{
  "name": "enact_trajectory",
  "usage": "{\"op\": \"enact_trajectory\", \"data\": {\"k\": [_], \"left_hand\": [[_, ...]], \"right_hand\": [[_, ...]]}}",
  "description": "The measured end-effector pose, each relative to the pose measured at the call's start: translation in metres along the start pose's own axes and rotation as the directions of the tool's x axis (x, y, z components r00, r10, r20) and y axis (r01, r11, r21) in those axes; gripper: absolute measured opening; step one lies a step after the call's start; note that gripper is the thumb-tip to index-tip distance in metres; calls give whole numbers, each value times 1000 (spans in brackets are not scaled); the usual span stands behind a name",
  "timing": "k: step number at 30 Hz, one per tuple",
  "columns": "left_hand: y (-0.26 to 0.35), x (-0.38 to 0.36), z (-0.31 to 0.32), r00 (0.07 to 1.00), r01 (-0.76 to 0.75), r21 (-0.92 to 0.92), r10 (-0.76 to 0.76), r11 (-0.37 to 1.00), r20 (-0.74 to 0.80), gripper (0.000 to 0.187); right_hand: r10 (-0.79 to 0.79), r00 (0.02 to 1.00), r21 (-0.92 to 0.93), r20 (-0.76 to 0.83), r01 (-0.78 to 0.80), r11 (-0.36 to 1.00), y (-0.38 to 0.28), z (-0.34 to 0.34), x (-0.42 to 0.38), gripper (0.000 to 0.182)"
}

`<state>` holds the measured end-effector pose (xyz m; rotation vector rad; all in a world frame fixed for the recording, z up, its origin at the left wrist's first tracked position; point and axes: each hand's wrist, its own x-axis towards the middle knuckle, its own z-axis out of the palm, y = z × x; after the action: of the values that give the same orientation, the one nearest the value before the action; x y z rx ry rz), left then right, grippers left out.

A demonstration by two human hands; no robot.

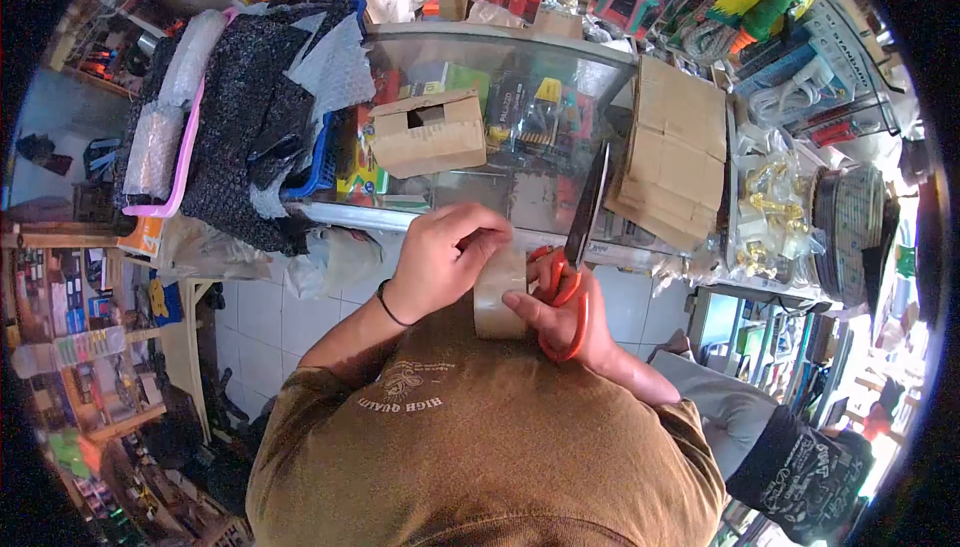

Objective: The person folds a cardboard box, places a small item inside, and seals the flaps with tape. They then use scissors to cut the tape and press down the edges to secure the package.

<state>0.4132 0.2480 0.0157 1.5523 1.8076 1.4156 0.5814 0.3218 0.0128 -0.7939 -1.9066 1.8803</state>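
Close to my chest, my right hand (570,312) is closed round a roll of clear tape (497,297) and also holds scissors with orange handles (563,322). Their dark blades point up and away over the counter edge. My left hand (443,259) is at the upper left side of the roll, its thumb and fingers pinched together at the tape's end. Beyond the hands, a small brown cardboard box (430,135) with a dark opening in its top lies on the glass counter (400,52).
Flattened cardboard (670,147) lies at the counter's right. Black bubble wrap (235,107) fills baskets at the left. Bagged brass fittings (775,207) are farther right. Another person's legs (730,407) show at the lower right.
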Motion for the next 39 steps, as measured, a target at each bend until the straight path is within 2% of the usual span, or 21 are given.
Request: {"op": "enact_trajectory", "data": {"k": [4, 11, 13, 14, 17, 19, 22, 25, 28, 31, 34, 39], "left_hand": [[5, 1, -8, 999, -37, 27, 37, 999, 30, 11], [7, 2, -25, 994, -102, -26, 103, 994, 33, 11], [7, 1, -31, 990, -136, -10, 136, 991, 39, 11], [8, 0, -34, 989, -140, -22, 141, 990, 46, 11], [9, -2, -39, 993, -91, -52, 95, 994, 67, 10], [8, -3, -41, 989, -122, -73, 128, 990, 74, 9], [11, -3, -46, 987, -102, -57, 108, 993, 123, 9], [10, -3, -45, 982, -103, -73, 113, 992, 150, 9], [10, -3, -44, 981, -109, -99, 123, 989, 148, 9], [9, -3, -47, 980, -73, -110, 92, 991, 177, 9], [9, -1, -51, 976, -66, -110, 87, 992, 199, 9], [5, -2, -58, 977, -40, -147, 69, 988, 203, 8]], "right_hand": [[46, 999, -81, -26, -48, 996, -4, 5, 6, 45], [58, 992, -100, -113, -70, 992, -21, 28, 10, 47], [163, 981, -133, -104, -176, 975, -27, 32, 9, 50], [167, 979, -135, -117, -182, 974, -27, 35, 8, 50], [97, 984, -116, -152, -115, 987, -28, 42, 7, 50], [57, 984, -211, -172, -93, 973, -31, 45, 8, 50], [114, 971, -213, -208, -159, 964, -34, 48, 6, 50], [129, 958, -152, -256, -172, 973, -33, 51, 4, 49], [105, 955, -166, -278, -156, 974, -28, 53, 3, 49], [140, 956, -84, -259, -167, 982, -29, 54, 3, 50], [141, 963, -143, -229, -177, 974, -32, 56, 4, 52], [164, 963, -135, -213, -195, 971, -39, 62, 7, 52]]}}
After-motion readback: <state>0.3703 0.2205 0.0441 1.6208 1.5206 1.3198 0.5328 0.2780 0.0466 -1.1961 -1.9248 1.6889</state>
